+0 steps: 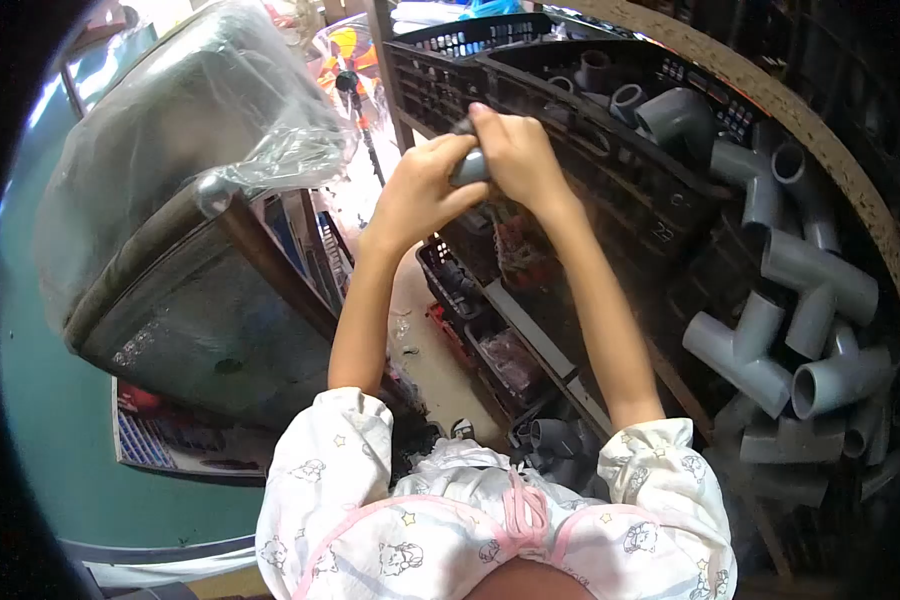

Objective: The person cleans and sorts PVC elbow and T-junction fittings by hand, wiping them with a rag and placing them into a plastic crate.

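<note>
Both hands are raised in front of me, close together, around a small grey pipe fitting. My left hand is closed on its left side, with the thumb below it. From the right, my right hand grips the same fitting, its thumb pointing up. Most of the fitting is hidden by my fingers, so its exact shape cannot be made out. Just beyond my right hand is a black plastic crate holding grey pipe elbows.
Grey tee fittings are heaped on the right. At left stands a chair back partly wrapped in clear plastic. Lower crates line a narrow floor aisle. A colourful fan is at the far end.
</note>
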Available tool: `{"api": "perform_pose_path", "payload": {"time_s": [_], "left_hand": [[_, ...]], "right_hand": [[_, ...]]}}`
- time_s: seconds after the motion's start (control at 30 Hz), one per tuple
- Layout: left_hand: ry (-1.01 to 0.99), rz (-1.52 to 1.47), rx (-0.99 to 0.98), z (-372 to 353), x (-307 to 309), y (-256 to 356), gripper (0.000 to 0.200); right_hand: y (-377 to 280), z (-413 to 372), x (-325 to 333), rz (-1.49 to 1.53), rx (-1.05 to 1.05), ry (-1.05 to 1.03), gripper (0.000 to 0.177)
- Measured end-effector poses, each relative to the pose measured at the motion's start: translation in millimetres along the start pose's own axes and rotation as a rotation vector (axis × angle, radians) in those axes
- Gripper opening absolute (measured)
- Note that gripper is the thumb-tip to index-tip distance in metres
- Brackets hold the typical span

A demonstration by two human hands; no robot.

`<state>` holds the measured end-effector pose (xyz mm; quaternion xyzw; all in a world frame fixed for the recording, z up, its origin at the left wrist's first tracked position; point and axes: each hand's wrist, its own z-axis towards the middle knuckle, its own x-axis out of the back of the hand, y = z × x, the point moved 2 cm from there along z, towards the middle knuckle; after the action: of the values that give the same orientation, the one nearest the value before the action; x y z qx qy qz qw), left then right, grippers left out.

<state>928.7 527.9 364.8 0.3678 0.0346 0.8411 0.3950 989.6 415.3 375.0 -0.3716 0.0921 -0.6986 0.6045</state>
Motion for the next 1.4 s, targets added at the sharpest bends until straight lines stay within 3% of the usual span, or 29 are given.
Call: {"api": "perform_pose_path", "payload": {"time_s": [0.13, 0.23, 0.27, 0.3, 0.37, 0.4, 0.47, 0.57, 0.63, 0.67, 0.7, 0.77, 0.8, 0.83, 0.97, 1.0, 1.1, 1.13, 1.17, 1.23, 1.33, 1.37, 1.4], "left_hand": [[-0.012, -0.164, -0.089, -2.0, 6.2, -14.8, 0.028], [0.138, -0.514, 0.320, -1.3, -13.3, -59.5, 0.032], [0.173, -0.448, 0.392, -1.7, -22.1, -64.6, 0.035], [0.276, -0.342, 0.206, -0.1, -26.4, -53.7, 0.031], [0.181, -0.221, 0.148, 1.3, -24.2, -40.3, 0.027], [0.198, -0.176, 0.099, 5.2, -20.1, -35.0, 0.026], [0.230, -0.084, 0.002, 12.3, -12.0, -27.1, 0.023], [0.174, -0.196, 0.078, 20.9, -1.4, -28.9, 0.023], [0.211, -0.408, 0.168, 29.3, -1.4, -42.4, 0.024], [0.235, -0.536, 0.232, 32.8, -3.4, -45.5, 0.024], [0.260, -0.666, 0.294, 38.1, -5.3, -49.1, 0.024], [0.372, -0.504, 0.266, 46.3, -8.3, -60.6, 0.025], [0.405, -0.372, 0.241, 48.3, -5.7, -54.9, 0.025], [0.440, -0.243, 0.210, 51.6, -1.6, -43.5, 0.025], [0.370, 0.028, 0.007, 62.3, 22.7, 11.9, 0.017], [0.328, 0.042, -0.065, 64.4, 27.8, 21.9, 0.015], [0.239, -0.022, -0.132, 74.3, 40.8, 35.4, 0.014], [0.229, -0.126, -0.119, 77.0, 43.4, 34.7, 0.017], [0.265, -0.176, -0.122, 80.3, 43.4, 32.9, 0.018], [0.336, -0.277, -0.127, 83.3, 40.2, 23.9, 0.020], [0.466, -0.054, 0.004, 81.8, 30.7, 17.6, 0.024], [0.501, 0.014, 0.060, 80.7, 28.7, 16.6, 0.024], [0.486, 0.070, 0.125, 78.6, 26.5, 16.7, 0.026]], "right_hand": [[13.0, -10.9, -1.3, -0.003, -0.134, -0.030, 0.044], [1.6, -22.6, -9.4, -0.364, 0.170, 0.199, 0.040], [5.7, -22.4, -16.4, -0.499, 0.357, 0.309, 0.036], [6.1, -19.7, -18.5, -0.442, 0.304, 0.279, 0.037], [8.0, -16.5, -19.7, -0.338, 0.190, 0.223, 0.039], [6.5, -12.2, -14.0, -0.251, -0.089, 0.086, 0.042], [34.6, 2.7, -18.3, 0.025, -0.210, -0.060, 0.044], [28.0, 4.2, -11.5, 0.409, -0.429, -0.248, 0.042], [38.3, 6.9, -11.1, 0.805, -0.716, -0.411, 0.042], [44.7, 12.0, -13.0, 0.801, -0.674, -0.345, 0.042], [39.4, 15.7, -9.3, 0.559, -0.565, -0.250, 0.042], [21.2, 22.8, -4.6, 0.082, -0.336, -0.052, 0.043], [-5.0, 19.7, 1.0, -0.193, -0.053, 0.049, 0.043], [-9.0, 20.3, -3.3, -0.402, 0.101, 0.157, 0.040], [-26.8, 22.4, 8.4, -0.093, 0.207, 0.389, 0.036], [-30.1, 22.4, 12.3, 0.090, 0.119, 0.365, 0.035], [-23.0, 37.8, 11.6, 0.691, -0.087, 0.105, 0.053], [-22.2, 40.1, 17.1, 0.718, -0.321, -0.030, 0.060], [-26.0, 40.0, 23.4, 0.937, -0.488, -0.165, 0.051], [-37.5, 40.2, 33.2, 0.804, -0.495, -0.165, 0.048], [-11.5, 51.8, 24.4, 0.587, -0.314, -0.082, 0.065], [-7.6, 54.0, 23.5, 0.267, -0.217, 0.057, 0.063], [-21.5, 46.7, 25.0, 0.130, -0.103, 0.128, 0.061]]}}
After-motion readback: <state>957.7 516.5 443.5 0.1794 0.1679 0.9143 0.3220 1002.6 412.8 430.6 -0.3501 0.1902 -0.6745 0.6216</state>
